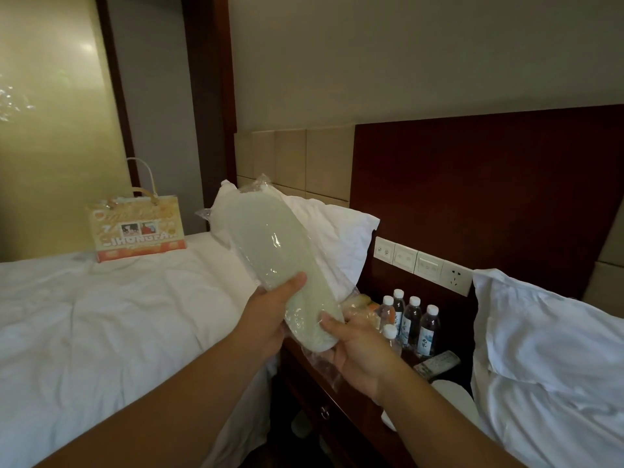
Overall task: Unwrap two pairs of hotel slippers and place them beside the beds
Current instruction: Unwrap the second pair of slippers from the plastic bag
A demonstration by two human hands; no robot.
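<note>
Right of the left bed (pixel 101 315), the left hand (pixel 268 320) closes its grip round the plastic-wrapped slipper pack (pixel 270 241), held up over the nightstand (pixel 351 430). The right hand (pixel 359 351) pinches its near end. Unwrapping looks barely begun; next, the plastic likely needs tearing open there.

Gift bag (pixel 136 228) on left bed (pixel 101 315); water bottles (pixel 413 320) on nightstand (pixel 337 376) between beds.

the gift bag (pixel 136 228) on the bed reads "chongfa"; the water bottles' (pixel 410 319) labels are too small.
</note>
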